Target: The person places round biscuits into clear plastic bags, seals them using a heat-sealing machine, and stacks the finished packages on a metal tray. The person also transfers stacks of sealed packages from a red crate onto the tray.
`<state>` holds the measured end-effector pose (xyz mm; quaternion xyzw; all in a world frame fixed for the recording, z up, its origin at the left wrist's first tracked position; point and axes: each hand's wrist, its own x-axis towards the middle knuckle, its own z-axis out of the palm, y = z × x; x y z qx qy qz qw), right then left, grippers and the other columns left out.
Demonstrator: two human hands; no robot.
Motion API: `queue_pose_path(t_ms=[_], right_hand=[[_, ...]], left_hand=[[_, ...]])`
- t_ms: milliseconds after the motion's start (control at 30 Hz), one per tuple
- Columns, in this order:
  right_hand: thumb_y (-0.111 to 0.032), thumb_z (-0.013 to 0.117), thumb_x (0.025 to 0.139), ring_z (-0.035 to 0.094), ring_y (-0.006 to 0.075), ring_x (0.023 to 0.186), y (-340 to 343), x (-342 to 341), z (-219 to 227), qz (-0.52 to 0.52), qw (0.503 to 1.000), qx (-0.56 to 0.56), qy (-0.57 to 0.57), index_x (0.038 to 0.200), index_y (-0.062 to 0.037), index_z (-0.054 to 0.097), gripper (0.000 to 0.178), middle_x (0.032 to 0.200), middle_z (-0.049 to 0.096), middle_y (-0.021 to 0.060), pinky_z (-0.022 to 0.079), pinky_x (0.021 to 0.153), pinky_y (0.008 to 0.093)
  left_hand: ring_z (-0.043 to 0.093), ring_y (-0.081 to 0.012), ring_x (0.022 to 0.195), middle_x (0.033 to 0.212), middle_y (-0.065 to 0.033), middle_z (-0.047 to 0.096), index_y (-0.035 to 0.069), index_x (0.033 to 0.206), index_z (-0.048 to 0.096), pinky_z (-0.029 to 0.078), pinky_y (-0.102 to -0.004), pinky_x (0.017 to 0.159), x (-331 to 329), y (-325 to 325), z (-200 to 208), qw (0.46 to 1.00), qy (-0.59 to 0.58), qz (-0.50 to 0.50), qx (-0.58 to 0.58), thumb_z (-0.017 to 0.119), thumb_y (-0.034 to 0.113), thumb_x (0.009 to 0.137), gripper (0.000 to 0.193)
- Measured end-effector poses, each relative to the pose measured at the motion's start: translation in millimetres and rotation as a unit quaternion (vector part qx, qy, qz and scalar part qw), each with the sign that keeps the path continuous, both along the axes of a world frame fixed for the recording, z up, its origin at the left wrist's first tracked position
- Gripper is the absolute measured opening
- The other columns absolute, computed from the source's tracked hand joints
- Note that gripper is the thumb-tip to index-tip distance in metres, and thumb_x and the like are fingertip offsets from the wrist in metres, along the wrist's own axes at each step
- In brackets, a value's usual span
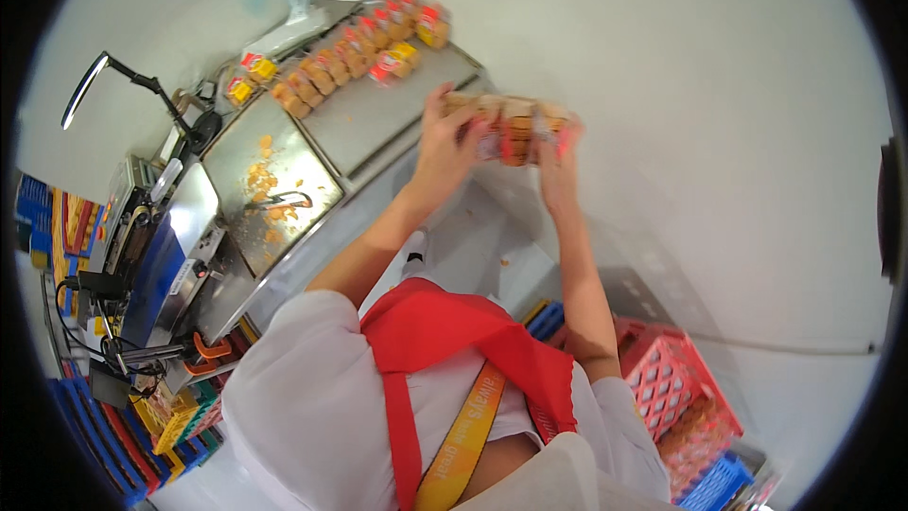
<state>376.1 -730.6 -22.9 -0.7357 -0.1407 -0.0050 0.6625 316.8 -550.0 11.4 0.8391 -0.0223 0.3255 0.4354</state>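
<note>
Two steel work surfaces make up the bench, the broadest thing here: a mostly bare far panel (378, 118) at 11 o'clock, and a near panel (232, 144) towards 10 o'clock. At 4 o'clock stands a red lattice crate (667, 378), with bagged goods (698, 431) inside it, too blurred to count. Along the back of the far panel, at 11 o'clock, runs a row of packs (331, 66), brown baked pieces in clear bags with red and yellow markings.

The left hand (448, 140), at 12 o'clock, and the right hand (560, 166), at 2 o'clock, are closed about opposite ends of one held pack (516, 140). It is at 1 o'clock, raised off the bench beside the pale wall; its slices show in a stack between the fingers, blurred, so how firmly they press cannot be told.

As far as can be judged, the row is already bagged and lined up, while the held pack has not been set down. A lone pack (395, 62), between 11 and 12 o'clock, lies in front of the row. Between 9 and 10 o'clock, a dark-handled tool (286, 200) and loose crumbs (260, 175) are left uncleared on the near panel.
</note>
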Motion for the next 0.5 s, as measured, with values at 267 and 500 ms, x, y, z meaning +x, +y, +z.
queue_pose_path(t_ms=[267,500], right_hand=[[-0.028,0.052,0.088,0.050,0.0271,0.116,286.5,84.4,-98.6,0.257,0.946,-0.109,0.167,0.138,-0.0026,0.026,0.062,0.124,0.051,0.0194,0.045,0.090,0.0383],[-0.026,0.053,0.088,0.048,0.0212,0.117,320.6,181.2,-115.0,0.414,0.871,0.016,0.264,0.139,-0.0090,0.032,0.057,0.132,0.048,0.0085,0.047,0.088,0.0394]], left_hand=[[0.039,-0.0384,0.120,0.113,-0.0243,0.054,0.001,0.093,0.066,0.041,-0.0416,0.093,10.6,250.3,-100.1,0.947,0.222,0.225,-0.060,0.064,0.018,0.084,0.020],[0.040,-0.0349,0.120,0.126,-0.0283,0.044,-0.004,0.098,0.061,0.036,-0.0394,0.098,24.8,303.3,-151.1,0.893,0.187,0.297,-0.282,0.065,0.033,0.084,0.040]])
